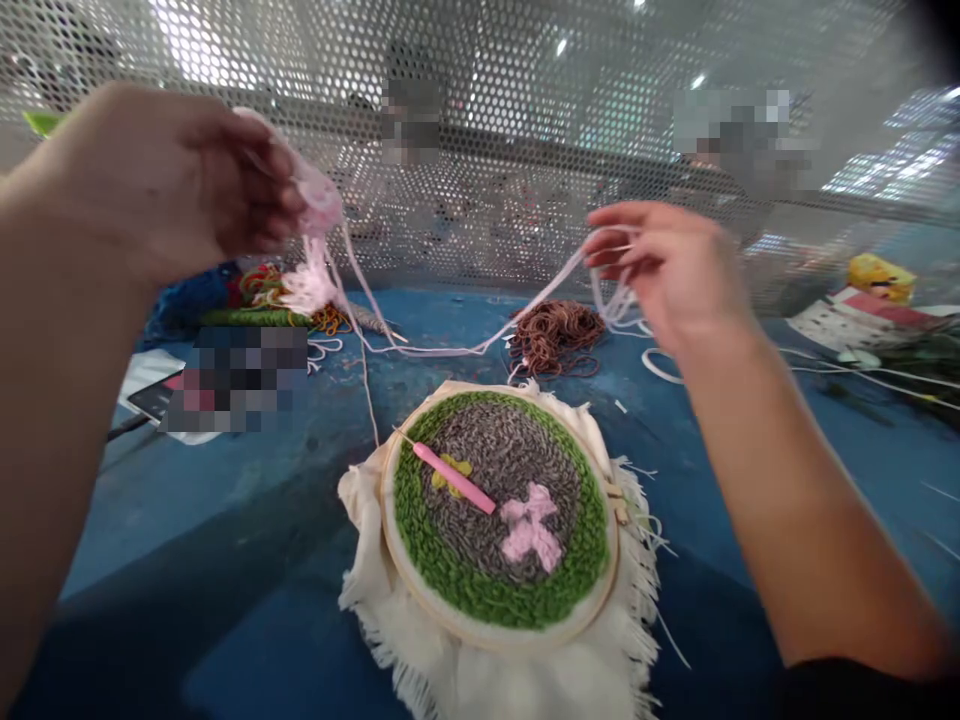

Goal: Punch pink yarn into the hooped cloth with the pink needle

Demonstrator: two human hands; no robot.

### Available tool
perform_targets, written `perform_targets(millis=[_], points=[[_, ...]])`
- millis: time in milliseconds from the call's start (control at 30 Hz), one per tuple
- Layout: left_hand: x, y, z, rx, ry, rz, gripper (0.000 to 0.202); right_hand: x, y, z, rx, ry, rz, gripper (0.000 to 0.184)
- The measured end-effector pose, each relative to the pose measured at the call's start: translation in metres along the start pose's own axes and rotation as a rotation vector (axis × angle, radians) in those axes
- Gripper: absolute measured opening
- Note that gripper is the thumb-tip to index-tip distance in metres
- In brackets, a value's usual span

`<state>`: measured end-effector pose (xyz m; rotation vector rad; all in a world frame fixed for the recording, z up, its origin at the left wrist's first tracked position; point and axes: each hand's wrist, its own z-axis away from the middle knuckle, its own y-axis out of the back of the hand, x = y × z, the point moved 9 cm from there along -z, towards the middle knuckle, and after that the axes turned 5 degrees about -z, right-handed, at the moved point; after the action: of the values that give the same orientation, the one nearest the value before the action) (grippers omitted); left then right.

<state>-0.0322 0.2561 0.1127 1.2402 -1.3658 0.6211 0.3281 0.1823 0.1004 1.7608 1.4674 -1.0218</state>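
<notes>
Raised at the upper left, my left hand [225, 185] is closed on a bundle of pale pink yarn [322, 205], whose loose end hangs below the fingers. Strands of the same yarn sag across to my right hand [667, 265], where the fingers pinch them and loops dangle underneath. Below and between the hands lies a round embroidery hoop [386, 530] with fringed white cloth. Its looped yarn work has a green border [495, 600], a grey centre [480, 430], a pink shape [532, 530] and a small yellow one. A pink-handled punch needle [455, 480] rests across the hoop.
A brown yarn heap [559, 335] lies behind the hoop on the blue table [247, 530]. Several coloured yarns [255, 295] and a phone [154, 395] are at left. A yellow package [881, 275] sits far right. A perforated metal screen [480, 200] stands at the back.
</notes>
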Motion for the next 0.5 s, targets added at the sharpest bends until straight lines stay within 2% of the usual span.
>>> perform_targets(millis=[33, 100, 133, 200, 267, 300, 433, 500], points=[[0.008, -0.017, 0.005, -0.018, -0.011, 0.037, 0.021, -0.002, -0.03, 0.011, -0.136, 0.0, 0.0, 0.039], [0.018, -0.045, 0.015, -0.02, 0.004, 0.078, 0.023, 0.009, -0.08, 0.038, -0.37, -0.104, -0.067, 0.046], [0.021, -0.059, 0.019, -0.036, 0.038, 0.084, 0.022, 0.018, -0.1, 0.052, -0.465, -0.167, -0.089, 0.051], [0.027, -0.079, 0.026, -0.026, 0.065, 0.093, 0.024, 0.032, -0.125, 0.07, -0.548, -0.212, -0.116, 0.067], [0.031, -0.096, 0.031, -0.056, 0.103, 0.075, 0.027, 0.044, -0.138, 0.079, -0.581, -0.226, -0.112, 0.076], [0.033, -0.103, 0.033, -0.086, 0.111, 0.049, 0.028, 0.047, -0.141, 0.08, -0.585, -0.225, -0.107, 0.072], [0.034, -0.114, 0.039, -0.17, 0.121, -0.041, 0.029, 0.043, -0.141, 0.077, -0.574, -0.198, -0.1, 0.037], [0.033, -0.114, 0.039, -0.172, 0.12, -0.017, 0.026, 0.036, -0.14, 0.078, -0.583, -0.191, -0.114, 0.032]])
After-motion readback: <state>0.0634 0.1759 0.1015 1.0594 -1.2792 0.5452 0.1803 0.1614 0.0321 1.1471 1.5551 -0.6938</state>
